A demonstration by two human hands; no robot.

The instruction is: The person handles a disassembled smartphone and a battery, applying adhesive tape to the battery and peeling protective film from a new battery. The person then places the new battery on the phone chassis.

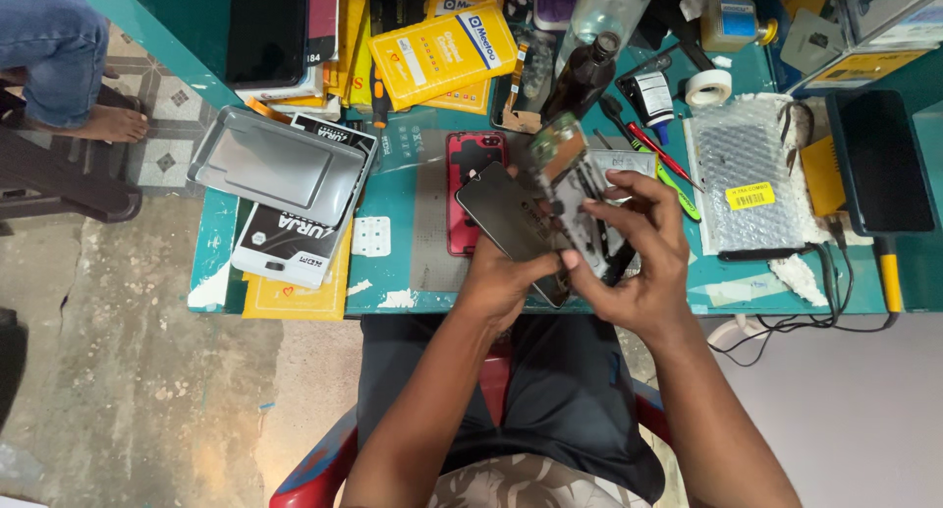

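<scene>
Two hands meet at frame centre, just above the near edge of the teal table (pixel 393 189). Left hand (pixel 506 282) comes up from below and cradles a dark phone panel (pixel 511 223) from underneath; its fingers are mostly hidden behind the panel, thumb lying along the lower edge. Right hand (pixel 638 257) comes in from the right, its fingers (pixel 629 189) curled and pinching a phone frame with exposed circuit board (pixel 565 164).

Key relation: the panel's long axis runs from upper left to lower right, and the frame lies nearly parallel to it, just to the right and tilted upward. The two parts touch or almost touch along their lower ends; I cannot tell whether they remain joined there. Both hands are equally close, one to each part.

Surroundings:
- red phone back (pixel 470 189) flat on the table, directly behind the panel, partly covered by it.
- dark bottle (pixel 580 76) upright just beyond the frame's top end, the nearest standing object.
- red and green screwdrivers (pixel 663 164) lie just right of the right hand.
- bubble-wrap sheet (pixel 747 179) further right; tape roll (pixel 707 87) upper right.
- grey tray (pixel 280 164) on boxes at left; yellow packets (pixel 442 51) at top centre.
</scene>
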